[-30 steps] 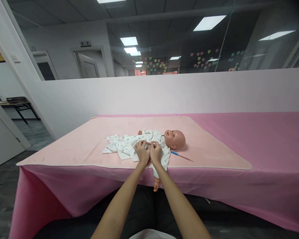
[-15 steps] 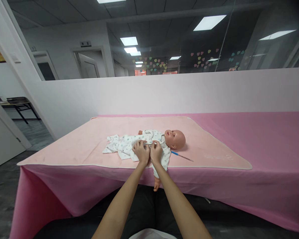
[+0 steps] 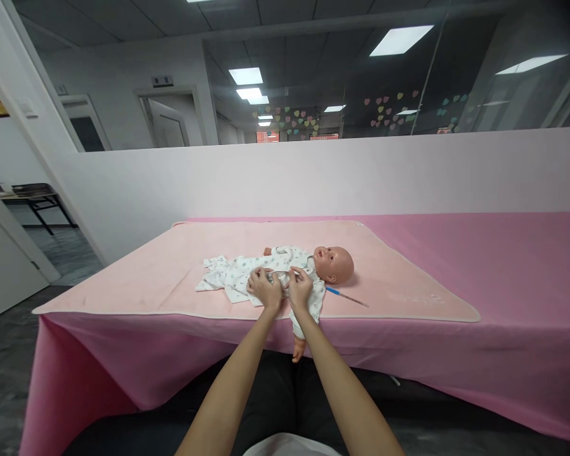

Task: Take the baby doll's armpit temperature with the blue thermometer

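A baby doll (image 3: pixel 335 264) lies on its back, head to the right, dressed in a white patterned romper (image 3: pixel 240 273). My left hand (image 3: pixel 265 288) is closed on the romper's cloth at the doll's middle. Beside it, my right hand (image 3: pixel 300 288) pinches the cloth near the chest. A narrow strip of the garment's edge shows between the two hands; the fingertips are partly hidden. One doll arm (image 3: pixel 299 348) hangs over the table's front edge, below my right wrist. Close to the doll's shoulder lies a thin stick with a blue end (image 3: pixel 333 291), perhaps a thermometer.
Under the doll is a peach mat (image 3: pixel 399 288) with a pale border. It lies on a pink tablecloth (image 3: pixel 513 272) that drapes over the front edge. A white low wall (image 3: pixel 313 177) with glass above stands behind the table.
My hands have moved slightly apart, the left one shifting to the left, and more of the cloth edge shows between them. The doll and the stick stay in place.
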Demonstrator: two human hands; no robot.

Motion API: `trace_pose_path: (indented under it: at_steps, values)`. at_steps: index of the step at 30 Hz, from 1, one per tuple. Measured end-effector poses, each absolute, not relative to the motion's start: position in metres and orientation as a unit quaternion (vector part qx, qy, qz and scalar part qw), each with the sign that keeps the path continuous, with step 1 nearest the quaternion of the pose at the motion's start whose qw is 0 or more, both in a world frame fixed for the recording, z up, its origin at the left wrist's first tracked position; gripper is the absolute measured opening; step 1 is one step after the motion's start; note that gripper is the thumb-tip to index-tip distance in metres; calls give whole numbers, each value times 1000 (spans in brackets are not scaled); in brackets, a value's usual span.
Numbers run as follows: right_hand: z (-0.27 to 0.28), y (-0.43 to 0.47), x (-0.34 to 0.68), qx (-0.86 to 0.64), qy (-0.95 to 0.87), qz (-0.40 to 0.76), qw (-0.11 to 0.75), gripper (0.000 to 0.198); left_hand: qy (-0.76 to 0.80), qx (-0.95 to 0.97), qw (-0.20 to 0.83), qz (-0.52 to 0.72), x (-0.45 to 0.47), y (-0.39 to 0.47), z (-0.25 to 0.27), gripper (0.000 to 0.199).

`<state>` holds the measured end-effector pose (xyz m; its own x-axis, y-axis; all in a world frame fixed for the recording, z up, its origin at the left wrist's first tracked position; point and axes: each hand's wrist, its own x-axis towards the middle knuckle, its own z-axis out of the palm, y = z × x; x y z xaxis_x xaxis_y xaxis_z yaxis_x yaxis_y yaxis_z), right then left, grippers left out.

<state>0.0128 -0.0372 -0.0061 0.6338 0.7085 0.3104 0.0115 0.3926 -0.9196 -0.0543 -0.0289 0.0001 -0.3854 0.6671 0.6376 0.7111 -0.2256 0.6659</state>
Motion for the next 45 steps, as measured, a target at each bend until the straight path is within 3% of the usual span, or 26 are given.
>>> trace_pose_path:
  at_steps: [11,17,23,45]
  values:
    - [-3,-44,11,-470,-365,261,761,35,-626,-539,-23,-562,-65,-29,-4,14]
    - [-1,-48,4,-479,-568,176,646,30,-606,-558,-28,-566,-69,-34,-2,11]
    - [-3,-42,4,-516,-606,187,576,31,-581,-575,-37,-575,-70,-36,-1,15]
    - [-12,-34,7,-547,-603,178,553,20,-557,-572,-45,-600,-69,-39,0,6]
